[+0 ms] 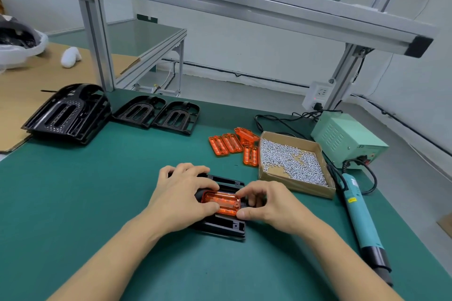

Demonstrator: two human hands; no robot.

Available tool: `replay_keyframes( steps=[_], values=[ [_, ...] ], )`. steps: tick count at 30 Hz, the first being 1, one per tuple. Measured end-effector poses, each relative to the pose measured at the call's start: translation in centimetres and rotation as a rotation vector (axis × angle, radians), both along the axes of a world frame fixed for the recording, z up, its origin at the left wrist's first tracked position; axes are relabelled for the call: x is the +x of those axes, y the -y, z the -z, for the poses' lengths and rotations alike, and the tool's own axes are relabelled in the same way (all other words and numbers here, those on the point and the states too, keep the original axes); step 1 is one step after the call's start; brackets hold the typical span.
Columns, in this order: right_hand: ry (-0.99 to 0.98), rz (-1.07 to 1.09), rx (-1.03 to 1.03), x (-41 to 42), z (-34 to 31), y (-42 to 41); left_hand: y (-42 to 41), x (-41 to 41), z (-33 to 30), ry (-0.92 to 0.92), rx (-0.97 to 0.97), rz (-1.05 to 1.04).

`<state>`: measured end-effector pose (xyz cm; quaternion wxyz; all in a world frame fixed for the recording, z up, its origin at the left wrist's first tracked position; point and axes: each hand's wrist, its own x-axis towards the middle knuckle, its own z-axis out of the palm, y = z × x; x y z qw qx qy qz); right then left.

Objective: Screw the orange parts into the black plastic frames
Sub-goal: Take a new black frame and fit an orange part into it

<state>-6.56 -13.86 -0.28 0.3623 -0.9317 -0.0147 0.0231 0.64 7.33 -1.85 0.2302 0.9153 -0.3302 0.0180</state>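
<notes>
A black plastic frame (225,227) lies on the green mat in front of me. An orange part (221,203) sits in its middle. My left hand (182,197) lies over the frame's left side, thumb and fingers curled round the orange part's left end. My right hand (266,205) pinches the part's right end between thumb and fingers. Several loose orange parts (234,145) lie farther back. A cardboard box of silver screws (291,161) stands to the right.
A teal electric screwdriver (362,220) lies at the right with its cable to a green power unit (347,139). Black frames (68,112) (156,113) are stacked and laid at the back left. An aluminium shelf post (97,39) rises behind them.
</notes>
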Motion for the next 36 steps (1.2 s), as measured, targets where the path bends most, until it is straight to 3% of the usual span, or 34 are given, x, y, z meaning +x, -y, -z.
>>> replay_keyframes(
  steps=[9, 11, 14, 18, 22, 27, 36],
  values=[
    [0.038, -0.084, -0.226, -0.1, -0.3, -0.8, 0.6, -0.5, -0.4, -0.049, 0.042, -0.03],
    [0.045, -0.055, -0.163, -0.6, -0.6, -0.4, 0.6, -0.6, -0.5, -0.059, 0.042, -0.042],
    [0.188, 0.117, -0.153, -2.0, -1.3, 1.0, 0.7, -0.8, -0.6, -0.048, 0.044, -0.071],
    [0.323, 0.563, -0.347, -5.0, -2.1, 4.5, 0.8, -1.0, -0.7, -0.042, 0.071, -0.09],
    [0.058, 0.854, -0.588, -7.4, -2.7, 8.4, 1.9, -0.9, -1.3, 0.005, -0.011, -0.111],
    [-0.194, 0.853, -0.782, -7.6, -2.0, 9.5, 6.5, -0.4, -2.5, 0.076, -0.148, -0.041],
    [-0.288, 0.873, -0.67, -8.1, -1.4, 10.1, 15.1, 1.9, -3.1, 0.07, -0.06, 0.024]
  ],
)
